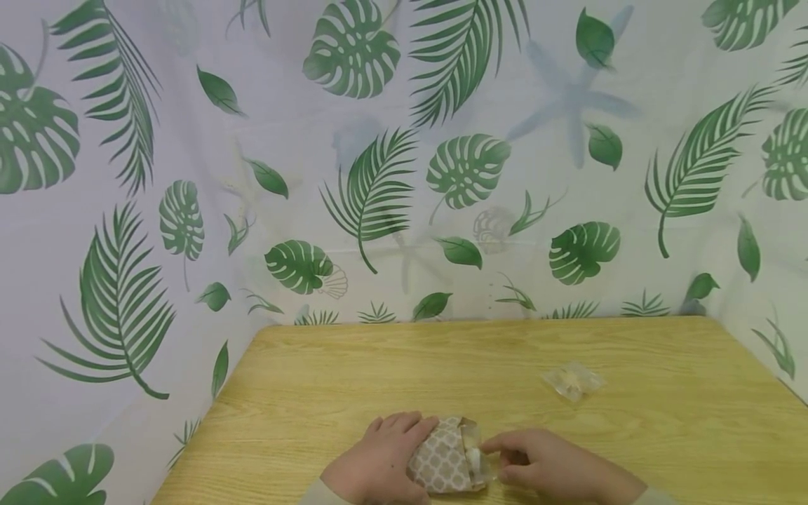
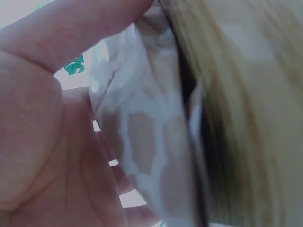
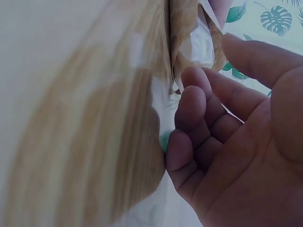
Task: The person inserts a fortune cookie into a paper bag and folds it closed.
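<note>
A small beige paper pouch (image 1: 443, 454) with a white lattice pattern lies near the front of the table, its open end toward the right. My left hand (image 1: 386, 456) grips its left side, with the thumb on one face in the left wrist view. Clear plastic wrap (image 1: 485, 468) with something whitish inside pokes out of the mouth. My right hand (image 1: 548, 463) is at this end, its index fingertip right at the plastic. In the right wrist view, thumb and index finger stand apart and the other fingers (image 3: 190, 106) are loosely bent.
Farther back on the right, a small clear plastic packet (image 1: 573, 381) with pale yellowish contents lies on the wood-grain table (image 1: 379, 365). White leaf-print sheets (image 1: 404, 210) hang behind the table and along its left and right sides.
</note>
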{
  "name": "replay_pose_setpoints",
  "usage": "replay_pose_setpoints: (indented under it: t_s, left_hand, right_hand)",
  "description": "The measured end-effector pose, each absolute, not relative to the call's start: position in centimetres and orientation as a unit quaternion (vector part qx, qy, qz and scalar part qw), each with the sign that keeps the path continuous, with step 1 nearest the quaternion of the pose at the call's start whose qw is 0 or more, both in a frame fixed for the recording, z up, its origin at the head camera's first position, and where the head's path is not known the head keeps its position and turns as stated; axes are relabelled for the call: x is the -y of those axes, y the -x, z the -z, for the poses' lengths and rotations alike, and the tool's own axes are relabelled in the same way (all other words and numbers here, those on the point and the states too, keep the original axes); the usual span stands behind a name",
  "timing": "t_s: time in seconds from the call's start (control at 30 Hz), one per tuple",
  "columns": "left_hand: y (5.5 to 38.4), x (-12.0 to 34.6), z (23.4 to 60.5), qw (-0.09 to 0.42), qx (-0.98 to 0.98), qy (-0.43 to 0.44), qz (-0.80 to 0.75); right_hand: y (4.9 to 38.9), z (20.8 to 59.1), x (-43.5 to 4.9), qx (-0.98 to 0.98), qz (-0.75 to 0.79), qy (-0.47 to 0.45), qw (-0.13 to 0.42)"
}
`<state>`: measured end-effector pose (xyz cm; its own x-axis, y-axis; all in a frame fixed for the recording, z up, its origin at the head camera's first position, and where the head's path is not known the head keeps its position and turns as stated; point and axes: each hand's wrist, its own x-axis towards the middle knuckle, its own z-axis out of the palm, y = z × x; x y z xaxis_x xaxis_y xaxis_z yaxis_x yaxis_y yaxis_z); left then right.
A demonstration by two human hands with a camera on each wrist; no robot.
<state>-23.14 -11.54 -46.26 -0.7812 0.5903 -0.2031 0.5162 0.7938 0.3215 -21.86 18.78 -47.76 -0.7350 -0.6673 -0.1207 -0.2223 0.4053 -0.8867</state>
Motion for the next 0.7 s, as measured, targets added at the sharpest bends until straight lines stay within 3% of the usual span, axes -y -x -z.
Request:
replay_pose_setpoints:
  t_s: [0.4, 0.7]
  left_hand:
    - [23.25, 11.63, 46.22, 0.164, -0.934, -0.282, -0.146]
    - [23.22, 11.63, 46.28, 0.160, -0.932, -0.293, -0.140]
  right_hand:
    - [21.52, 47.41, -18.22, -0.789, 0.482, 0.282, 0.255]
    - [21.48, 47.77, -18.59, -0.812, 0.460, 0.276, 0.229]
